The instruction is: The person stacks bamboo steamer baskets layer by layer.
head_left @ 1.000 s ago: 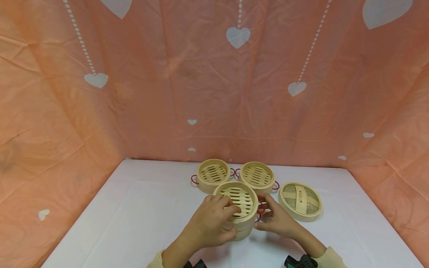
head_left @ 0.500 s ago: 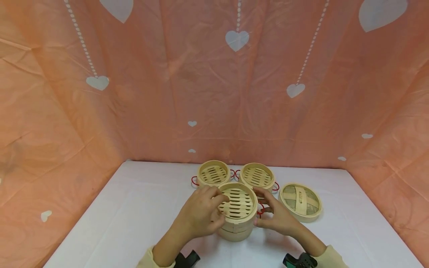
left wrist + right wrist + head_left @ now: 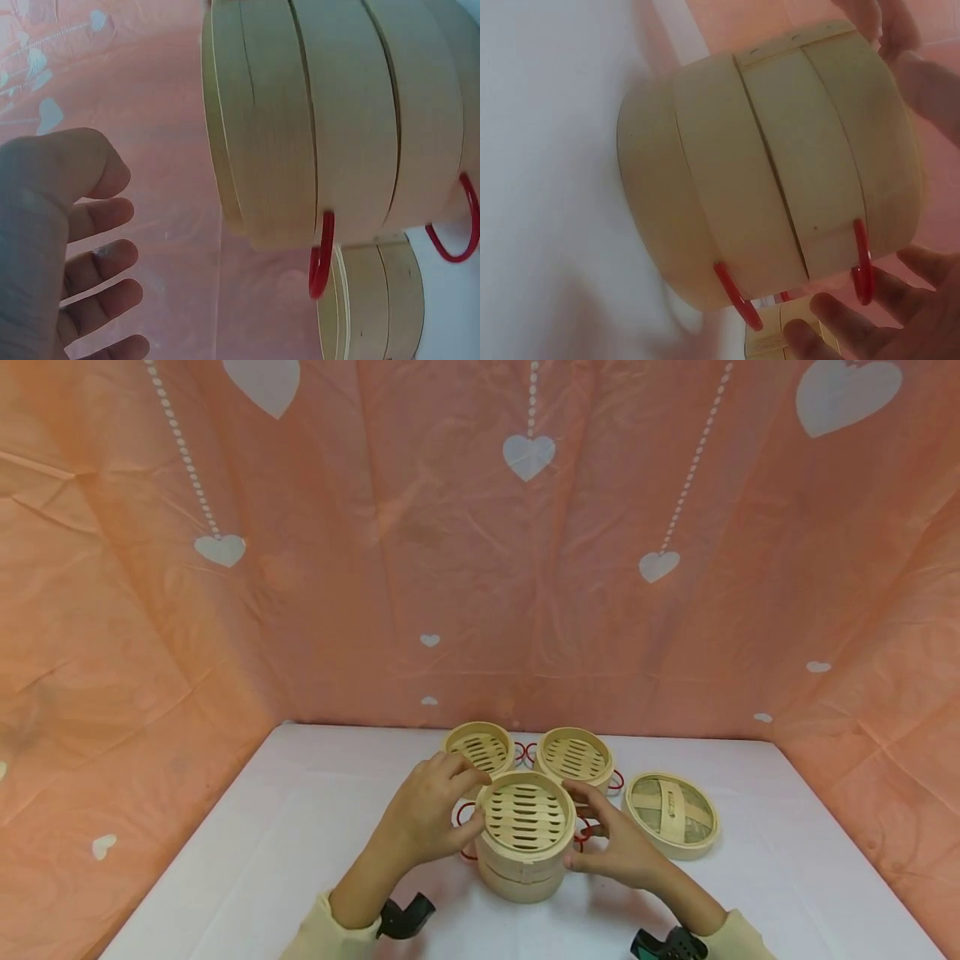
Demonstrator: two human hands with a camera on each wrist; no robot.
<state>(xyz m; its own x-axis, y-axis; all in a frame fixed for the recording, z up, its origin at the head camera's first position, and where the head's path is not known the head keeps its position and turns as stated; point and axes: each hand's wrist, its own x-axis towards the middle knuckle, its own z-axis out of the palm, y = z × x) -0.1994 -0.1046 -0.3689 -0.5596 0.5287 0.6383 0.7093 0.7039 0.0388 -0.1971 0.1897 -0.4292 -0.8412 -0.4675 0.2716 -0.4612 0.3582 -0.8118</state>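
Two bamboo steamer baskets form a stack [image 3: 525, 860] with a slatted top and red handles on its sides. My left hand [image 3: 427, 810] is at the upper left of the stack, thumb and fingers spread, fingertips close to the rim. In the left wrist view its loosely bent fingers [image 3: 105, 262] hold nothing, and a gap shows beside the stack. My right hand [image 3: 618, 843] rests along the stack's right side, index finger near the rim and thumb at the front. In the right wrist view its fingers [image 3: 847, 322] are spread by the red handle [image 3: 862, 262].
Behind stand two more slatted steamer baskets, one at the left [image 3: 480, 747] and one at the right [image 3: 576, 756]. A woven steamer lid [image 3: 671, 814] lies to the right on the white table [image 3: 322, 793]. An orange curtain [image 3: 465, 568] with white hearts surrounds the table's back and sides.
My left hand has come off the slatted top and moved left and back, uncovering the stack's left handles. The right hand has stayed at the stack's right side.
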